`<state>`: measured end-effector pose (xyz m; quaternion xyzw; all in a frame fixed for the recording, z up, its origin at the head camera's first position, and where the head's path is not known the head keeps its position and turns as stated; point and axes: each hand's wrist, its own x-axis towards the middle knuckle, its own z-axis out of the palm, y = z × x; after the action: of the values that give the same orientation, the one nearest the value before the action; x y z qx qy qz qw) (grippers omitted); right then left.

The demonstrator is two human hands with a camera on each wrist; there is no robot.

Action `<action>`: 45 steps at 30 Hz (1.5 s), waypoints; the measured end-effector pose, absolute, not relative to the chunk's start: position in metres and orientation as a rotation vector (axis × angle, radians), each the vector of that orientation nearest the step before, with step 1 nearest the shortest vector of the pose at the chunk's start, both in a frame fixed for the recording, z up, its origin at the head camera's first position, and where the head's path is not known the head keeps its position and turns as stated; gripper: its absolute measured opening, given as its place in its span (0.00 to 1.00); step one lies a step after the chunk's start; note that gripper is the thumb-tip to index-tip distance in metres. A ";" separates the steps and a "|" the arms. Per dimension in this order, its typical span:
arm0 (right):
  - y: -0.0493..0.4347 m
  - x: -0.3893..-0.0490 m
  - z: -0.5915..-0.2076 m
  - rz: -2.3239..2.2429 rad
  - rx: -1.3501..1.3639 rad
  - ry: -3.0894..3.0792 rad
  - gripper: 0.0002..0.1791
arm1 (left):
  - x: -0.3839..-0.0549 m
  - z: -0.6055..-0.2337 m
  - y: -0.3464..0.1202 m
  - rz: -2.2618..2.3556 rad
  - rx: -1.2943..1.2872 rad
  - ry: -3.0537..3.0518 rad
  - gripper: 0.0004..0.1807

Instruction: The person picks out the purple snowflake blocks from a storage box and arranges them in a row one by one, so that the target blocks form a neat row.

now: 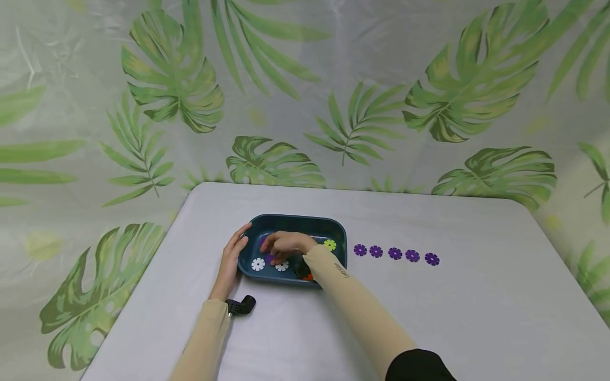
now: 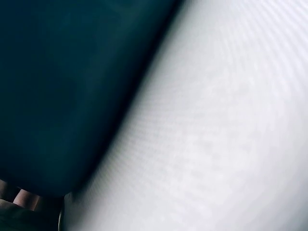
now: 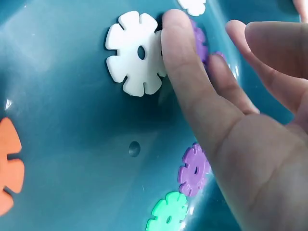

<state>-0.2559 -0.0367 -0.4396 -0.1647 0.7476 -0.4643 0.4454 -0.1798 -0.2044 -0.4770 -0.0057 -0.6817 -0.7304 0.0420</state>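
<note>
A dark teal tray [image 1: 295, 280] stands on the table; a clear stretch of its floor [image 3: 86, 125] fills the right wrist view. My left hand [image 1: 231, 259] rests along its left end, fingers on the rim. Over the tray my right hand [image 1: 288, 244] reaches down, thumb and fingers spread around a purple notched disc [image 3: 200, 42]. The fingers partly cover this disc, so its contact with them is unclear. Beside the thumb lies a white notched disc [image 3: 137, 53]. Another white disc [image 1: 258, 264] is near the tray's left end.
Several purple discs [image 1: 394, 253] form a row right of the tray. Inside it are a yellow-green disc [image 1: 330, 244], a second purple disc [image 3: 193, 171], a green one [image 3: 167, 212] and an orange one [image 3: 8, 166]. White cloth [image 1: 476, 307] covers the table, with a leaf-patterned curtain behind.
</note>
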 end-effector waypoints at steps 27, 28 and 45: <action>0.041 -0.263 -0.414 -1.321 -0.605 1.912 0.12 | -0.179 -0.476 -0.204 -2.199 -0.017 -2.089 0.22; 0.048 -0.263 -0.413 -1.331 -0.615 1.914 0.13 | -0.179 -0.476 -0.204 -2.196 -0.017 -2.093 0.22; 0.225 -0.258 -0.422 -1.532 -0.424 2.099 0.17 | -0.191 -0.504 -0.209 -2.153 -0.020 -2.077 0.22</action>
<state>-0.2579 0.2251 -0.4223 -0.1559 0.7716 -0.5631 0.2516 -0.1905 -0.2088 -0.5045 -0.0065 -0.6923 -0.7176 0.0750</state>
